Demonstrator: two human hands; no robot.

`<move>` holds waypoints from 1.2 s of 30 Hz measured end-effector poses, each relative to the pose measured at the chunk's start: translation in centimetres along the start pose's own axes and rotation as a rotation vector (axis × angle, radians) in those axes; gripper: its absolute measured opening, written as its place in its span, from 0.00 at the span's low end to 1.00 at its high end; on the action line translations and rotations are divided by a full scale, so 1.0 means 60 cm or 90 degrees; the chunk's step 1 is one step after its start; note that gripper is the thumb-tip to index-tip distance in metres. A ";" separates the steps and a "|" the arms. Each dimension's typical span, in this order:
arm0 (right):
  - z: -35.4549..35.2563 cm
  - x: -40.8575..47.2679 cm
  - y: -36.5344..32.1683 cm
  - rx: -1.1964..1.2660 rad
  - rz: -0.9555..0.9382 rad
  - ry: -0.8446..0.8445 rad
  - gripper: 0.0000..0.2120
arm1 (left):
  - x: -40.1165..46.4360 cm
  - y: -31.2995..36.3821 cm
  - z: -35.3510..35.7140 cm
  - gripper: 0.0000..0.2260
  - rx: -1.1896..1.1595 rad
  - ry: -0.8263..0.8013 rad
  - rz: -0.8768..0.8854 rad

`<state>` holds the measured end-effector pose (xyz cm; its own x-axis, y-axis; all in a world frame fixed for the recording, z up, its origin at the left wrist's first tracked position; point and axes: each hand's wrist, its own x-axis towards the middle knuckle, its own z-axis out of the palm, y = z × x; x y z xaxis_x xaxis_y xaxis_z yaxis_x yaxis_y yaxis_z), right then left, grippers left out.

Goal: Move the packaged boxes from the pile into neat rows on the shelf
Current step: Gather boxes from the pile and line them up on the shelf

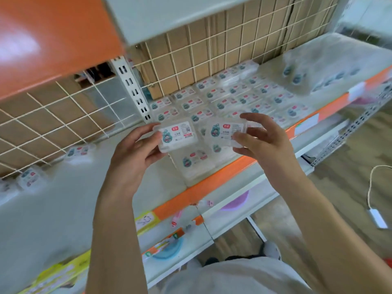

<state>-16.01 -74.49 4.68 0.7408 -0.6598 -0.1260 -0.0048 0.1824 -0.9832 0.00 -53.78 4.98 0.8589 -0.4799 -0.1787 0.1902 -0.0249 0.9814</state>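
1. Boxes lie in rows (233, 96) on the shelf (229, 172), with a blurred pile (314, 77) further right.
2. Left hand (135, 153) grips one box (176, 135) by its edge.
3. Right hand (263, 136) pinches a second box (228, 129), held just beside the first, above the rows.

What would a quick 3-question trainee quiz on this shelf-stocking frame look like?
1. True or false: each hand holds one box.
2. The rows of boxes lie: A) on the floor B) on the shelf beyond the hands C) in a basket.
3. What stands behind the rows?

Key:
1. True: left hand grips the left box, right hand the right box.
2. B.
3. A wire grid.
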 end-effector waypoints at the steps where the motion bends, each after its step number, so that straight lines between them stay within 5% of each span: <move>1: -0.022 0.011 -0.005 -0.004 0.001 0.000 0.16 | 0.001 -0.001 0.023 0.13 -0.003 0.006 0.001; 15: -0.290 0.170 -0.071 -0.057 0.030 -0.079 0.15 | 0.010 -0.038 0.312 0.14 -0.052 0.225 0.040; 36: -0.331 0.334 -0.066 -0.115 0.040 -0.098 0.16 | 0.267 -0.004 0.434 0.11 0.328 0.226 0.125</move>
<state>-14.47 -102.88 3.41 0.8288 -0.5299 -0.1799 -0.1640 0.0773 -0.9834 1.34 -84.30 3.73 0.9760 -0.2019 0.0813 -0.1621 -0.4251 0.8905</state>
